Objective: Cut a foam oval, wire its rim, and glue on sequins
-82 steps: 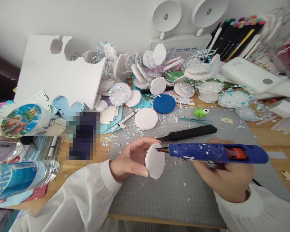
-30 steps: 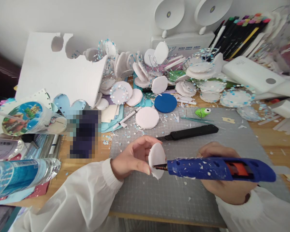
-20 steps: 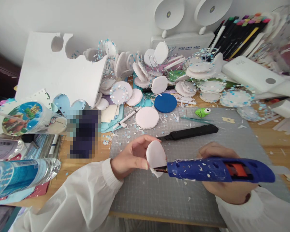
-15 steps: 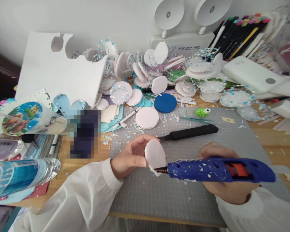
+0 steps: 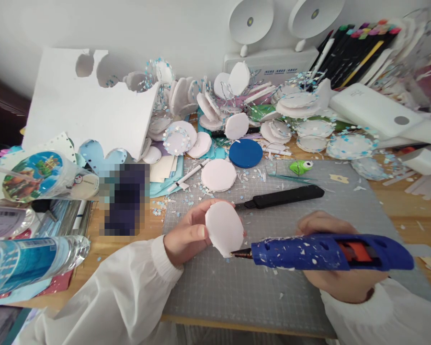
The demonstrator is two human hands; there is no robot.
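Note:
My left hand [image 5: 188, 232] grips a white foam disc [image 5: 224, 227] by its edge, thumb in front, and tilts its flat face toward me. In my right hand [image 5: 339, 282] is a blue hot glue gun [image 5: 298, 254], spotted with white bits, its fingers wrapped round the handle beneath. The dark nozzle meets the lower edge of the disc. Both hands are above a grey cutting mat [image 5: 244, 297]. Just beyond them lie a black utility knife [image 5: 289, 197], another white disc [image 5: 219, 175] and a blue round lid [image 5: 246, 153].
Many white discs, some trimmed with blue-and-white bits, crowd the back. A foam board [image 5: 89, 110] with cut-outs leans at left, near a water bottle [image 5: 28, 263] and a cup [image 5: 39, 175]. A green punch [image 5: 301, 166], markers [image 5: 359, 52] and a twin-headed lamp [image 5: 251, 21] are farther back.
My left hand has turned the foam disc so that more of its face shows. The glue gun has shifted very slightly to the right, its nozzle staying at the disc's lower edge.

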